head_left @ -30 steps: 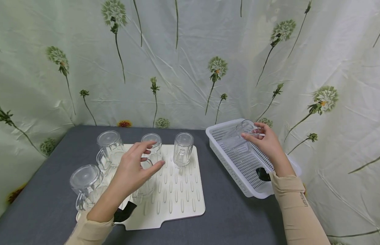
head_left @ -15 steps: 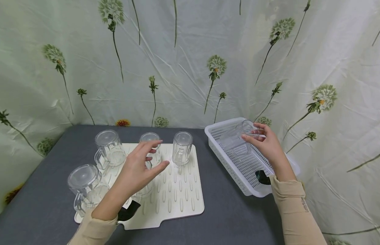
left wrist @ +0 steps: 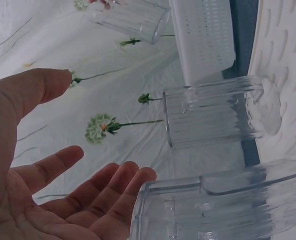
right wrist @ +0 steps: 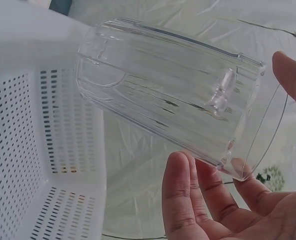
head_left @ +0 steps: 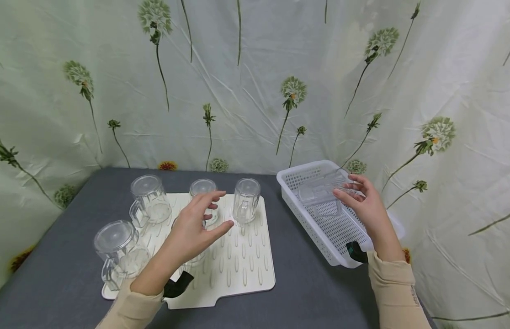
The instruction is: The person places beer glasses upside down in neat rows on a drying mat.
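My right hand (head_left: 366, 205) holds a clear glass mug (head_left: 316, 191) near its rim, over the far part of a white perforated basket (head_left: 306, 224). The mug (right wrist: 163, 92) is tilted almost on its side, with its base pointing away from my fingers. My left hand (head_left: 189, 235) hovers over a white drying tray (head_left: 242, 274), thumb and fingers spread and nothing between them. Several glass mugs stand on the tray, seemingly upside down, among them a far-right mug (head_left: 246, 203) and a front-left mug (head_left: 119, 249). My left hand partly hides the middle mugs.
A dark grey cloth (head_left: 296, 292) covers the table. Behind it hangs a pale curtain (head_left: 255, 91) printed with dandelions. The basket stands to the right of the tray, with a strip of dark cloth between them.
My right hand has shifted slightly right and toward me, and the mug now lies flatter and lower over the basket. My left hand has drifted slightly right, still spread.
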Motion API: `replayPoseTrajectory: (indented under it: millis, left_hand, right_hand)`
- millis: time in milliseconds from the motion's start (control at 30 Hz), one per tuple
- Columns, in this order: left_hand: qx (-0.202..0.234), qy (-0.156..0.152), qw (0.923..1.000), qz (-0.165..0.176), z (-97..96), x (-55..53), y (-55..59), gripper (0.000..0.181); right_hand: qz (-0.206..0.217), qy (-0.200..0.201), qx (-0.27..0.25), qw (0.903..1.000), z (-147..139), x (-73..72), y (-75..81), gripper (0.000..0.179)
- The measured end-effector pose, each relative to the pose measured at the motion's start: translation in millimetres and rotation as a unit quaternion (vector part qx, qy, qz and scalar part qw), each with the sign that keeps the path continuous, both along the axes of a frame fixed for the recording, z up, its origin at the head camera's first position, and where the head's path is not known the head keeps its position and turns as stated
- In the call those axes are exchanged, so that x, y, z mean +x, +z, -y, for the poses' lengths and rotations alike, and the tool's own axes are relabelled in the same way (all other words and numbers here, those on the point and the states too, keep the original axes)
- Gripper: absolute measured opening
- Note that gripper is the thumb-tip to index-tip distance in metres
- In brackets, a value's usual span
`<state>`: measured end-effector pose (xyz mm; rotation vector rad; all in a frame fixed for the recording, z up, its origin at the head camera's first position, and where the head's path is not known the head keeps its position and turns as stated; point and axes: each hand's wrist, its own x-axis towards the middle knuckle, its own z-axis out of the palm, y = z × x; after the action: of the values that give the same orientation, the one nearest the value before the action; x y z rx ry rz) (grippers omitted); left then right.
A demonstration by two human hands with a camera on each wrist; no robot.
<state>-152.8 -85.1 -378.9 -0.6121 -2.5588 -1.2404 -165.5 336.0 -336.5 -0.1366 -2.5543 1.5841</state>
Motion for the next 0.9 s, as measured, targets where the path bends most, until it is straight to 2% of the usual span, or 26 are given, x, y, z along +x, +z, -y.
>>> replayPoseTrajectory:
  millis: [267, 600, 900]
  left_hand:
    - [0.008, -0.006, 0.9999, 0.009, -3.5, 0.9, -2.9, 0.067]
    - [0.017, -0.006, 0.9997, 0.015, -6.1, 0.1, -4.0, 0.067]
    - [0.03, -0.012, 0.999, 0.031, -10.0, 1.0, -3.9, 0.067]
  right_hand:
    - [-0.028, -0.014, -0.11, 0.9934, 3.9, 8.0, -12.1, 0.075]
    - [-0.026, -0.042, -0.168, 0.9845, 11.3, 16.0, -27.7, 0.063]
    - [-0.069, -0.046, -0.254, 0.9636, 25.3, 26.3, -39.2, 0.047]
